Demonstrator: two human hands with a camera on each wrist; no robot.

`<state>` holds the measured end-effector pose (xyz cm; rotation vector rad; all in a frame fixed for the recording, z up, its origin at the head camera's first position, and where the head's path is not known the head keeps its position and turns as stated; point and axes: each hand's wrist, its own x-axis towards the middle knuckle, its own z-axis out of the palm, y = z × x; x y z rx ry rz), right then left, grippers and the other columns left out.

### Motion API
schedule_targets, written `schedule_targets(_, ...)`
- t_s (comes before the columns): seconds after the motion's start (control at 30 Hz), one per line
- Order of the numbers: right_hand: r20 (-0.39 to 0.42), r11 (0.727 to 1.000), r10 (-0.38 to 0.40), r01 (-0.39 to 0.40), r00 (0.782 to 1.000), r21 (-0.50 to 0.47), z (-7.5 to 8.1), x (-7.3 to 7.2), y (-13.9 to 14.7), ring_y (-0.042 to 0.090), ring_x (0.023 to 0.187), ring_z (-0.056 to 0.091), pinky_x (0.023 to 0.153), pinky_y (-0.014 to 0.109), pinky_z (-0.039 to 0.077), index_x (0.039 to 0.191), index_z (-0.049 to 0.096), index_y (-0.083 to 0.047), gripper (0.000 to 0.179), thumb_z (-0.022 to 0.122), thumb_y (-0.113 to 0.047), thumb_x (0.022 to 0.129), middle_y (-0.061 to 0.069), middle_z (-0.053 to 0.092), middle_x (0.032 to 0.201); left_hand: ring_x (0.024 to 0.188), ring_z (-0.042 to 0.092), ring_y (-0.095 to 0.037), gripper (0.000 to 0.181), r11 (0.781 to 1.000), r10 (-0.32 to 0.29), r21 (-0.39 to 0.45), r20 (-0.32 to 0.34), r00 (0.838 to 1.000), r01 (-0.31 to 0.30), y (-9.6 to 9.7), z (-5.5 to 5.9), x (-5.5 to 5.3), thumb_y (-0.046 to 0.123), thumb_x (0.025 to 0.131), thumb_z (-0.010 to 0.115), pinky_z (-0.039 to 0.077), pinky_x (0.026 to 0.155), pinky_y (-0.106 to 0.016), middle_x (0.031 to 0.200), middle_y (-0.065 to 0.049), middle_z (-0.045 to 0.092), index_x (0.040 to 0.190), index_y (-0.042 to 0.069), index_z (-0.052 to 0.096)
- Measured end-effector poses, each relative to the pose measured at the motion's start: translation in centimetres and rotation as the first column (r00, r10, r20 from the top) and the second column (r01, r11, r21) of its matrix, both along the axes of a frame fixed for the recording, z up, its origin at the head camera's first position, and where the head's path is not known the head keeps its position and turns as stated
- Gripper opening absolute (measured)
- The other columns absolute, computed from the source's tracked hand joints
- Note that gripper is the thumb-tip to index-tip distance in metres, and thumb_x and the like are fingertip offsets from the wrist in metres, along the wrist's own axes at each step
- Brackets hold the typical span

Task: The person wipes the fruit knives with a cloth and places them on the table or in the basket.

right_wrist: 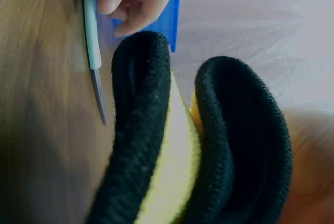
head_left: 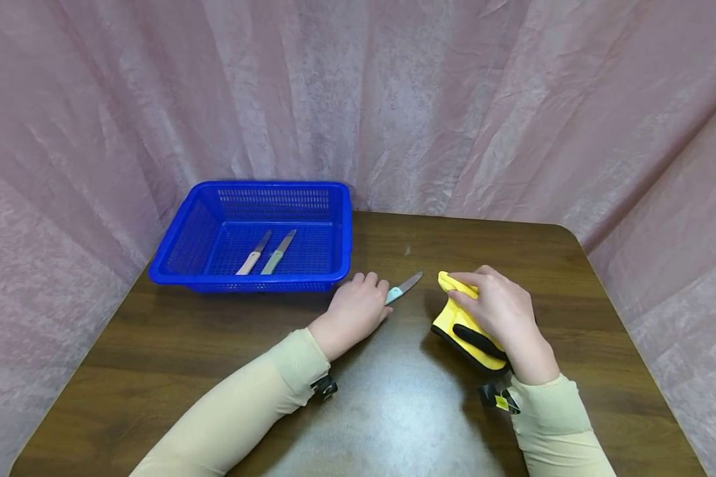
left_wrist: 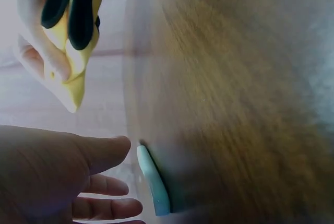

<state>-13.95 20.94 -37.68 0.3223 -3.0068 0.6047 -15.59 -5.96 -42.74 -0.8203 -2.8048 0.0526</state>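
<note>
On the table lies a small knife point(head_left: 403, 289) with a light mint-blue handle; its blade points away to the right. Close over the handle is my left hand point(head_left: 358, 306). In the left wrist view its thumb point(left_wrist: 107, 153) and fingers are spread beside the handle point(left_wrist: 153, 182), not wrapped round it. My right hand point(head_left: 501, 308) pinches a folded yellow cloth with thick black edging point(head_left: 462, 319), held to the right of the knife. In the right wrist view the cloth's black edges point(right_wrist: 141, 114) fill the middle and hide the right fingers.
A blue plastic basket point(head_left: 346, 232) stands at the table's back left. Inside it rest a knife with a pale pink handle point(head_left: 252, 255) and one with a pale green handle point(head_left: 278, 253). A pink curtain point(head_left: 429, 106) hangs behind the wooden table point(head_left: 561, 265).
</note>
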Motion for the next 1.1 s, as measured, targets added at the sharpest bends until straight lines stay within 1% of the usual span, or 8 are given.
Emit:
schedule_targets(0.17,0.003,1.0,-0.004,0.004,1.0,0.0,-0.1,0.0,0.0,0.023,0.078,0.063,0.065,0.046,0.049,0.141,0.078,-0.023,0.041,0.081,-0.031,0.101,0.008,0.072,0.113,0.083,0.069,-0.027,0.04,0.998,0.045,-0.049,0.016,0.999,-0.044,1.1,-0.3,-1.1,0.048,0.098,0.084,0.057,0.064,-0.038,0.095,-0.008,0.069,0.102,0.01,0.071)
schedule_targets(0.3,0.008,1.0,-0.004,0.004,1.0,0.002,-0.1,-0.1,0.1,0.022,0.075,0.06,0.063,0.045,0.048,0.141,0.078,-0.023,0.041,0.081,-0.031,0.101,0.009,0.072,0.112,0.082,0.07,-0.026,0.04,0.996,0.062,-0.065,0.042,0.997,-0.06,1.7,-0.6,-1.7,0.049,0.098,0.084,0.059,0.064,-0.038,0.095,-0.008,0.072,0.101,0.011,0.072)
schedule_targets(0.5,0.006,1.0,-0.002,0.002,1.0,-0.003,-0.2,-0.1,0.1,0.02,0.071,0.056,0.062,0.043,0.046,0.141,0.078,-0.023,0.041,0.082,-0.03,0.101,0.009,0.072,0.112,0.084,0.071,-0.026,0.039,0.995,0.082,-0.065,0.084,0.993,-0.076,2.2,-0.6,-2.1,0.045,0.095,0.088,0.061,0.067,-0.039,0.096,-0.009,0.073,0.101,0.01,0.074)
schedule_targets(0.63,0.011,1.0,-0.004,0.004,1.0,-0.007,-0.3,0.0,0.1,0.02,0.071,0.057,0.063,0.044,0.046,0.14,0.078,-0.024,0.04,0.082,-0.03,0.101,0.009,0.072,0.112,0.084,0.072,-0.026,0.036,0.995,0.088,-0.051,0.09,0.992,-0.084,2.4,-0.5,-2.2,0.041,0.095,0.089,0.061,0.068,-0.039,0.095,-0.009,0.073,0.1,0.009,0.074)
schedule_targets(0.77,0.019,1.0,-0.005,0.005,1.0,-0.006,-0.2,0.1,0.1,0.019,0.071,0.056,0.062,0.043,0.046,0.141,0.078,-0.024,0.04,0.081,-0.031,0.101,0.008,0.072,0.112,0.083,0.073,-0.026,0.029,0.995,0.095,-0.03,0.098,0.991,-0.093,2.6,-0.5,-2.2,0.035,0.097,0.087,0.061,0.068,-0.04,0.094,-0.009,0.075,0.099,0.009,0.074)
schedule_targets(0.93,0.019,1.0,-0.009,0.009,1.0,-0.004,-0.1,0.2,0.1,0.02,0.071,0.056,0.062,0.042,0.045,0.141,0.078,-0.024,0.04,0.081,-0.031,0.101,0.008,0.072,0.112,0.083,0.074,-0.026,0.008,0.995,0.099,-0.024,0.096,0.99,-0.097,2.7,-0.5,-1.9,0.015,0.101,0.076,0.062,0.067,-0.04,0.094,-0.01,0.075,0.097,0.009,0.074)
schedule_targets(1.0,0.02,1.0,-0.011,0.011,1.0,-0.002,0.0,0.3,0.1,0.02,0.073,0.057,0.063,0.043,0.046,0.141,0.078,-0.024,0.041,0.081,-0.031,0.101,0.009,0.072,0.113,0.082,0.074,-0.026,0.006,0.995,0.099,-0.029,0.088,0.991,-0.097,2.7,-0.4,-1.8,0.01,0.102,0.072,0.062,0.066,-0.04,0.094,-0.009,0.075,0.096,0.009,0.074)
schedule_targets(1.1,0.019,1.0,-0.01,0.01,1.0,-0.004,0.1,0.4,0.1,0.02,0.073,0.058,0.063,0.043,0.046,0.142,0.077,-0.023,0.041,0.081,-0.031,0.102,0.009,0.072,0.115,0.081,0.075,-0.026,0.008,0.995,0.094,-0.021,0.068,0.993,-0.093,2.7,-0.3,-1.5,0.009,0.104,0.069,0.062,0.064,-0.04,0.092,-0.01,0.075,0.097,0.009,0.073)
